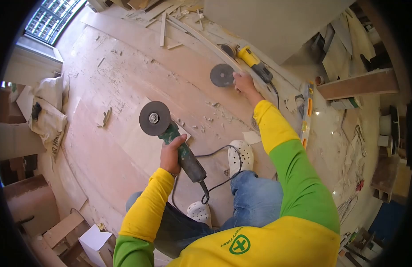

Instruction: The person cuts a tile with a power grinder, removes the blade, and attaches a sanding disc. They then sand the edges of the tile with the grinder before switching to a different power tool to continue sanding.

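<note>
My left hand (171, 152) is wrapped round the green body of an angle grinder (188, 160). A dark disc (154, 118) with a metal nut at its centre is fitted on the grinder's head, facing up. From the tool's rear end a black cord (223, 181) loops across the floor by my feet. In my right hand (246, 84), a separate dark grinding disc (222, 75) is pinched at its right edge, held out over the floor. Just beyond that hand lies a yellow and grey angle grinder (254, 61).
An orange and yellow spirit level (307, 113) lies to the right. Wood strips (163, 30) and debris litter the dusty floor (103, 147). A white sack (49, 113) is at the left, a wooden beam (359, 84) at the right. My white clog (240, 156) stands near the cord.
</note>
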`<state>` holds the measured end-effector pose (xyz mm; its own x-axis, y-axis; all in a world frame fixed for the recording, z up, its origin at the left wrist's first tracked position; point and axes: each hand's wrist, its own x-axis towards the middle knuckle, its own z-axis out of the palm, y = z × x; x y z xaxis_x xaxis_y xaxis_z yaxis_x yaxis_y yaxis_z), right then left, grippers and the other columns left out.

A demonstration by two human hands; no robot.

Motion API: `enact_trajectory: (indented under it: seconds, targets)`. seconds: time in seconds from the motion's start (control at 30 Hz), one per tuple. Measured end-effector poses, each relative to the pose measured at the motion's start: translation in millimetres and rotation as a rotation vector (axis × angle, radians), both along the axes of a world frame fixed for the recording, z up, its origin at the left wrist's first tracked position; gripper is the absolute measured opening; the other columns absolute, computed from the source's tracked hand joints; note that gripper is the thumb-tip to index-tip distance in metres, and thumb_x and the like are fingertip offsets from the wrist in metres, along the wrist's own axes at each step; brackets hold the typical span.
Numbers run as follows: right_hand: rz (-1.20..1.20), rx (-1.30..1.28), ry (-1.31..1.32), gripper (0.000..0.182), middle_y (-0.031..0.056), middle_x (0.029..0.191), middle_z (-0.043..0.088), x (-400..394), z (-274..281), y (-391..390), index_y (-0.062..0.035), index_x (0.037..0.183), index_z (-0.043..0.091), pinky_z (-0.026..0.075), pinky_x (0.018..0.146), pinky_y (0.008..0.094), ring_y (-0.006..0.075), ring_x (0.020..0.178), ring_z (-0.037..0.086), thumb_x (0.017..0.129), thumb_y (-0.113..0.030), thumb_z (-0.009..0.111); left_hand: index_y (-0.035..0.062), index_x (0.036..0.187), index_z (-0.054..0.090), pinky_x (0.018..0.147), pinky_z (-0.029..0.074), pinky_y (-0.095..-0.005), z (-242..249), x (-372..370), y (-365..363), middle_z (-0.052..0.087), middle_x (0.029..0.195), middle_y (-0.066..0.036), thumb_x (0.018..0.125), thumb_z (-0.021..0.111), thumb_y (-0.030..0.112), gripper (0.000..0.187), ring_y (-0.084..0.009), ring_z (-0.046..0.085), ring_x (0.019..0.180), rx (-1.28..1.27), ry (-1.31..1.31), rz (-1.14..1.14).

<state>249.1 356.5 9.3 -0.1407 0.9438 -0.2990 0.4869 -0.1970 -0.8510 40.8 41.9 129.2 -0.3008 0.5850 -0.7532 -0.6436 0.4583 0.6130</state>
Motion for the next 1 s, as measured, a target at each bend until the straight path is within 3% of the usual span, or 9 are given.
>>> enact_trajectory:
  seconds: [0.07, 0.2, 0.33, 0.37, 0.47, 0.57, 0.7, 0.87, 1.0]
  targets:
    - [-0.128, -0.343, 0.141, 0.028, 0.0034, 0.069, 0.059, 29, -6, -19, -0.0057, 0.095, 0.065, 0.045, 0.042, 0.0315, 0.0147, 0.049, 0.055, 0.099, -0.032, 0.057, 0.0092, 0.109, 0.058, 0.067, 0.053, -0.0349, 1, 7, 5, 0.061, 0.091, -0.004, 0.085, 0.075, 0.019, 0.031, -0.0182, 0.062, 0.078, 0.050, 0.023, -0.016]
    - [-0.255, -0.247, -0.075, 0.028, 0.0041, 0.071, 0.061, 65, 12, -41, -0.0074, 0.103, 0.067, 0.045, 0.042, 0.0290, 0.0148, 0.048, 0.054, 0.099, -0.033, 0.057, 0.0103, 0.109, 0.058, 0.068, 0.053, -0.0346, -4, 16, 10, 0.060, 0.091, -0.003, 0.084, 0.075, 0.019, 0.032, -0.0175, 0.061, 0.077, 0.101, 0.005, -0.037]
    - [0.350, -0.387, 0.036, 0.048, 0.0036, 0.086, 0.063, 57, 52, -89, -0.0084, 0.129, 0.062, 0.050, 0.054, 0.0274, 0.0118, 0.066, 0.060, 0.093, -0.040, 0.066, 0.0081, 0.107, 0.059, 0.074, 0.049, -0.0341, -7, 29, 19, 0.061, 0.094, -0.003, 0.080, 0.080, 0.017, 0.035, -0.0179, 0.060, 0.084, 0.152, 0.065, 0.034]
    - [0.536, -0.415, 0.091, 0.062, 0.0068, 0.102, 0.070, 50, 54, -108, -0.0094, 0.128, 0.064, 0.050, 0.058, 0.0269, 0.0135, 0.078, 0.065, 0.086, -0.055, 0.070, 0.0078, 0.107, 0.059, 0.075, 0.049, -0.0344, -7, 33, 23, 0.061, 0.096, -0.004, 0.080, 0.081, 0.017, 0.036, -0.0181, 0.060, 0.086, 0.172, 0.118, 0.077]
    - [0.860, -0.256, 0.092, 0.086, 0.0157, 0.104, 0.071, 13, 71, -187, 0.0008, 0.129, 0.057, 0.054, 0.081, 0.0371, 0.0272, 0.094, 0.068, 0.069, -0.054, 0.083, 0.0068, 0.107, 0.058, 0.080, 0.049, -0.0359, 4, 38, 32, 0.061, 0.099, -0.005, 0.079, 0.082, 0.017, 0.039, -0.0186, 0.059, 0.091, 0.143, 0.125, 0.131]
    - [0.943, -0.360, 0.039, 0.083, 0.0196, 0.104, 0.070, -20, 125, -216, 0.0042, 0.121, 0.058, 0.053, 0.085, 0.0391, 0.0322, 0.096, 0.068, 0.061, -0.044, 0.086, 0.0062, 0.109, 0.058, 0.082, 0.049, -0.0363, -3, 41, 39, 0.061, 0.099, -0.006, 0.078, 0.084, 0.018, 0.042, -0.0186, 0.060, 0.092, 0.089, 0.141, 0.202]
    - [0.792, -0.289, -0.059, 0.071, 0.0206, 0.102, 0.070, -24, 120, -227, 0.0024, 0.115, 0.059, 0.053, 0.085, 0.0385, 0.0322, 0.095, 0.068, 0.061, -0.036, 0.083, 0.0043, 0.115, 0.054, 0.082, 0.050, -0.0345, -14, 34, 36, 0.062, 0.102, -0.007, 0.075, 0.087, 0.023, 0.055, -0.0213, 0.061, 0.093, 0.187, 0.078, 0.134]
    - [0.827, -0.392, 0.202, 0.059, 0.0104, 0.094, 0.067, -7, 112, -218, -0.0004, 0.110, 0.061, 0.052, 0.078, 0.0334, 0.0211, 0.085, 0.064, 0.064, -0.031, 0.083, -0.0012, 0.141, 0.030, 0.094, 0.051, -0.0362, 0, 15, 43, 0.051, 0.125, -0.015, 0.071, 0.090, 0.026, 0.096, -0.0237, 0.056, 0.109, 0.112, 0.300, 0.133]
    - [0.889, -0.516, 0.252, 0.056, 0.0059, 0.090, 0.064, -10, 120, -218, -0.0017, 0.109, 0.060, 0.052, 0.075, 0.0310, 0.0159, 0.082, 0.061, 0.066, -0.030, 0.084, -0.0017, 0.136, 0.033, 0.091, 0.052, -0.0367, -4, 10, 38, 0.052, 0.122, -0.016, 0.069, 0.090, 0.024, 0.091, -0.0247, 0.058, 0.108, 0.124, 0.358, 0.048]
